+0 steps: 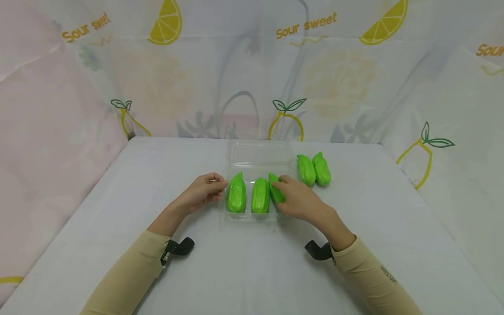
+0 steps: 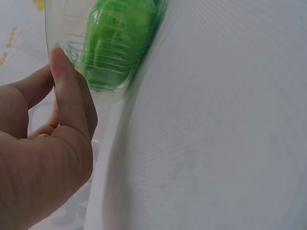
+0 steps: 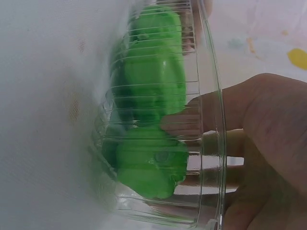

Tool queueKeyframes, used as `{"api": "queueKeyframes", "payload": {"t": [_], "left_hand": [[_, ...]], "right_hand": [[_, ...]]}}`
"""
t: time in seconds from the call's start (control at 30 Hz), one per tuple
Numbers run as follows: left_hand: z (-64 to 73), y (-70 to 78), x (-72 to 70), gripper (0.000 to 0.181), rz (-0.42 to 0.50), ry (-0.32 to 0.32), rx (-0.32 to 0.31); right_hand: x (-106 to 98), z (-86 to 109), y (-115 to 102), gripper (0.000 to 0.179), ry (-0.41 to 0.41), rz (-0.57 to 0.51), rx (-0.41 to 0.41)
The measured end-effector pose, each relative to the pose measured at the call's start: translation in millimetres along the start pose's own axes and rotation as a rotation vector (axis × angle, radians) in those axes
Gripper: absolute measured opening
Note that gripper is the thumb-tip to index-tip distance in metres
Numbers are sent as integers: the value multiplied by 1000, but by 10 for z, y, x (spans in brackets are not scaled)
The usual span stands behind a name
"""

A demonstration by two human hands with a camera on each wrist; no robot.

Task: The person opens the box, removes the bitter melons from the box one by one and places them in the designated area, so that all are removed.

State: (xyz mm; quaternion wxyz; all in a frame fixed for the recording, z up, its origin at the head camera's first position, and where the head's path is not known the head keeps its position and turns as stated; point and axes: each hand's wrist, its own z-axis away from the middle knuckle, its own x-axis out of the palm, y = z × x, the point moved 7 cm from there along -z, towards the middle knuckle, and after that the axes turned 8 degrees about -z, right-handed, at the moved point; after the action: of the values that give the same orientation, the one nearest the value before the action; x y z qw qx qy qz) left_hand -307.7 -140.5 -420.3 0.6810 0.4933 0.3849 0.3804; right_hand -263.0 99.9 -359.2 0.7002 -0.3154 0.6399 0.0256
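A clear plastic clamshell box (image 1: 260, 175) lies with its lid folded back on the table. Inside sit a bright green, ridged, glossy vegetable with a pointed tip (image 1: 236, 194) at the left and a second green vegetable (image 1: 260, 196) in the middle. My left hand (image 1: 204, 191) pinches the box's left rim between thumb and fingers, as the left wrist view also shows. At the box's right side, my right hand (image 1: 300, 197) grips a third green vegetable (image 1: 275, 189), thumb and fingers around it. Through the ribbed wall, the right wrist view shows this vegetable (image 3: 151, 165) inside the box.
Two more green vegetables, one on the left (image 1: 306, 169) and one on the right (image 1: 322, 169), lie side by side to the right of the lid. A white cloth covers the table (image 1: 252, 267). Behind it hangs a lemon-printed curtain (image 1: 252, 65).
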Motion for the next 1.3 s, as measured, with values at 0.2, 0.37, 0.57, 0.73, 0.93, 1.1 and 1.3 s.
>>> {"api": "queueKeyframes", "payload": {"t": [0.2, 0.37, 0.57, 0.73, 0.93, 1.1, 1.3], "left_hand": [[-2, -4, -7, 13, -6, -3, 4], [3, -1, -11, 14, -5, 1, 0], [-1, -2, -16, 14, -9, 4, -2], [-9, -14, -14, 15, -20, 2, -3], [-11, -28, -15, 15, -26, 7, -6], [-9, -26, -15, 14, -19, 2, -2], [-7, -23, -9, 15, -22, 2, -3]], "right_hand": [[-9, 12, -10, 55, -4, -26, 0], [-41, 39, -29, 55, -8, -49, -4], [-66, 50, -41, 55, -14, -69, -1], [-79, 59, -41, 55, -20, -79, -1], [-124, 81, -30, 57, -17, -104, 13], [-170, 89, -14, 56, -8, -108, 24], [-234, 102, -5, 54, 6, -109, 19]]}}
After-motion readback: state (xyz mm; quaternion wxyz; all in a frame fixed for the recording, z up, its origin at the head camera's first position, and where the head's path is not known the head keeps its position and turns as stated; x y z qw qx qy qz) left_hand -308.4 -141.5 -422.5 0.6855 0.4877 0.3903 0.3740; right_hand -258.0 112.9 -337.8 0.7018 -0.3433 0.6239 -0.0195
